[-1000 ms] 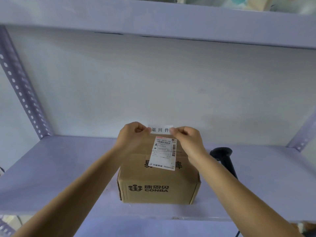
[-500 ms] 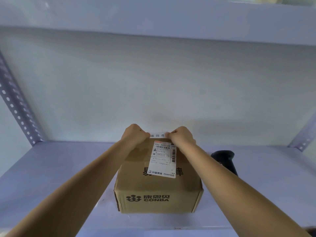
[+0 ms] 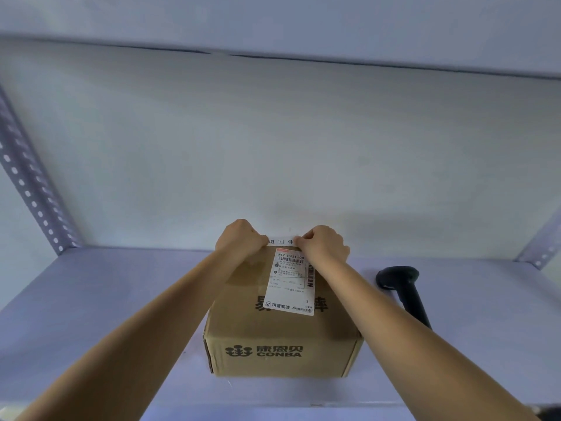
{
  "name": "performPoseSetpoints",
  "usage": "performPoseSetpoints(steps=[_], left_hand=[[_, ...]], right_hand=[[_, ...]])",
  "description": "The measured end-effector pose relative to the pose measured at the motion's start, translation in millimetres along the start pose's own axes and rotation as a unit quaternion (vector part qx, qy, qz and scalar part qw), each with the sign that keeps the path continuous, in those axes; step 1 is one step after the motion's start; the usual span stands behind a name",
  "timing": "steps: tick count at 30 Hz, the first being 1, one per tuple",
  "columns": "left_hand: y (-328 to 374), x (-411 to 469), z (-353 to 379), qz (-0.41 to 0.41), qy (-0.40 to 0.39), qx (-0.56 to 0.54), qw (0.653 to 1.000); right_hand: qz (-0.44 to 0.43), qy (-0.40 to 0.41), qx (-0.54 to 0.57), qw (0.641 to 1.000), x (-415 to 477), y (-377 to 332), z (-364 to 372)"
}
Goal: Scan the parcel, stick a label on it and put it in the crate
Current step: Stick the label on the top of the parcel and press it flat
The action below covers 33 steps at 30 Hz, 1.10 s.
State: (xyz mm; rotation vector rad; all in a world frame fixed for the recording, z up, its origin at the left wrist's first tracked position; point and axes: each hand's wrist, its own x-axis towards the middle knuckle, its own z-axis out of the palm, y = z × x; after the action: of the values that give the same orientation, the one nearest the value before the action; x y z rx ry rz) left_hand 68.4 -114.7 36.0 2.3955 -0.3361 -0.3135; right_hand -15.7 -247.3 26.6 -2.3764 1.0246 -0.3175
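Observation:
A brown cardboard parcel (image 3: 282, 338) printed CONBA stands on the shelf, with a white shipping sheet (image 3: 291, 284) stuck on its top. At the parcel's far top edge, a small white label (image 3: 281, 241) with black characters is stretched between my hands. My left hand (image 3: 239, 240) pinches its left end and my right hand (image 3: 323, 244) pinches its right end. The label lies just above the shipping sheet, at or on the box top. No crate is in view.
A black handheld scanner (image 3: 400, 284) lies on the grey shelf board (image 3: 106, 299) to the right of the parcel. Perforated metal uprights (image 3: 27, 189) frame both sides, a wall closes the back, and another shelf (image 3: 273, 22) hangs overhead.
Both hands have carried the small label down from above the parcel to its far top edge. My view has shifted slightly; the parcel and scanner have stayed put.

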Motion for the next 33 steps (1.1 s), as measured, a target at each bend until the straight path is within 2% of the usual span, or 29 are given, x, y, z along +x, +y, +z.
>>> performPoseSetpoints(steps=[6, 10, 13, 16, 18, 21, 26, 29, 33], left_hand=[[0.4, -2.9, 0.2, 0.027, 0.011, 0.044, 0.999], [-2.6, -13.8, -0.1, 0.081, 0.048, 0.092, 0.991], [-16.2, -25.0, 0.0, 0.172, 0.098, 0.105, 0.975], [-25.8, -35.8, 8.0, 0.277, 0.062, 0.18, 0.942], [-25.9, -42.3, 14.1, 0.312, 0.028, 0.233, 0.921], [-25.7, -45.4, 17.4, 0.308, 0.002, 0.278, 0.91], [-24.3, -50.5, 13.9, 0.281, 0.014, 0.304, 0.91], [-26.4, -58.5, 6.5, 0.244, 0.024, 0.276, 0.929], [-52.6, -77.8, -16.2, 0.182, 0.018, 0.163, 0.97]], right_hand=[[-0.021, 0.034, -0.026, 0.999, -5.0, -0.3, 2.5], [-0.039, 0.069, 0.017, 0.997, -11.0, 5.3, -0.7], [-0.125, 0.079, 0.001, 0.989, -18.8, 11.6, -4.6], [-0.255, 0.029, -0.052, 0.965, -32.1, 11.5, -2.0], [-0.3, -0.024, -0.092, 0.949, -40.7, 9.9, 4.0], [-0.308, -0.051, -0.144, 0.939, -45.2, 11.1, 12.0], [-0.261, -0.035, -0.162, 0.951, -45.0, 14.2, 10.8], [-0.24, -0.045, -0.132, 0.961, -47.5, 18.7, 1.3], [-0.209, -0.075, -0.044, 0.974, -57.8, 45.7, -27.3]])
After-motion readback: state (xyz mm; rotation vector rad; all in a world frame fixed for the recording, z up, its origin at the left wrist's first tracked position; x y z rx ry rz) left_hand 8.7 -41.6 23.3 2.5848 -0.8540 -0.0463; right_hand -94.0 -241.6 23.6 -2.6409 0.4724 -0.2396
